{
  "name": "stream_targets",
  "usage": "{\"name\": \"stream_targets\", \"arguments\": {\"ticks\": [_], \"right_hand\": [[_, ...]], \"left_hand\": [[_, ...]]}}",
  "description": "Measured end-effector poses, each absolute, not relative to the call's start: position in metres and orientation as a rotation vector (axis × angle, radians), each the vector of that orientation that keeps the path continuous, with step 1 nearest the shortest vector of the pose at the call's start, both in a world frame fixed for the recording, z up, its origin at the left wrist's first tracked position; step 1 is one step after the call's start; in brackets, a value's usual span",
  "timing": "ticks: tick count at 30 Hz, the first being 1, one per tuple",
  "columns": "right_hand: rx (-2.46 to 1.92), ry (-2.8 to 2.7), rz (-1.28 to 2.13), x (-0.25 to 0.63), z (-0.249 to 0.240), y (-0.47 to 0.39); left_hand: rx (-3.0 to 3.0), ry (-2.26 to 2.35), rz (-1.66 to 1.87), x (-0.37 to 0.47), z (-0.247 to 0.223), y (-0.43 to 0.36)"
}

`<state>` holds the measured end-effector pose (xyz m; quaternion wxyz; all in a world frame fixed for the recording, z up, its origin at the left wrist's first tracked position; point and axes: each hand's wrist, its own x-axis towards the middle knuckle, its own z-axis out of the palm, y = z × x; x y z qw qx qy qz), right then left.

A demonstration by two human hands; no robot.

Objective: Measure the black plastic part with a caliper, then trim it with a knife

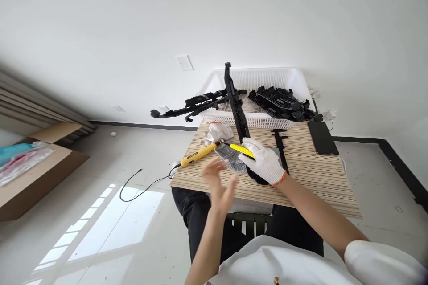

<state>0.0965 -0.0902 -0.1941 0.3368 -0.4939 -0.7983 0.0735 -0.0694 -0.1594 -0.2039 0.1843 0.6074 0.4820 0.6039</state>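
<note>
My right hand (264, 161), in a white knit glove with an orange cuff, is closed on a yellow knife-like tool (242, 150). Beneath that hand a long black plastic part (238, 111) runs from the table's near side up over the basket rim. My bare left hand (219, 187) is raised left of it, blurred, fingers apart, holding nothing. A grey crumpled cloth or pad (234, 160) lies between the hands. Just beyond my left hand is a yellow-handled corded tool (199, 155). A white glove (219, 132) rests near its tip.
A white basket (261, 122) at the table's back holds several black parts (281, 102), some jutting out left. Black calipers (281, 147) and a dark phone (323, 138) lie right on the striped table (314, 178). A cable (147, 191) hangs left; a cardboard box (36, 173) stands far left.
</note>
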Motion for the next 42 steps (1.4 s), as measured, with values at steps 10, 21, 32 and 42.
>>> {"name": "stream_targets", "arguments": {"ticks": [10, 21, 32, 42], "right_hand": [[-1.232, -1.946, 0.451, 0.099, -0.19, -0.091], [-1.09, -2.05, 0.655, 0.183, -0.187, -0.083], [-1.255, -1.96, 0.643, 0.188, -0.206, -0.076], [-1.214, -2.09, 0.477, 0.191, -0.208, -0.082]], "left_hand": [[1.684, 1.251, 0.878, -0.058, -0.225, -0.141], [1.134, 1.056, 1.038, -0.066, -0.221, -0.14], [0.856, 1.031, 1.21, -0.068, -0.215, -0.138], [0.754, 0.837, 1.251, -0.074, -0.217, -0.136]]}}
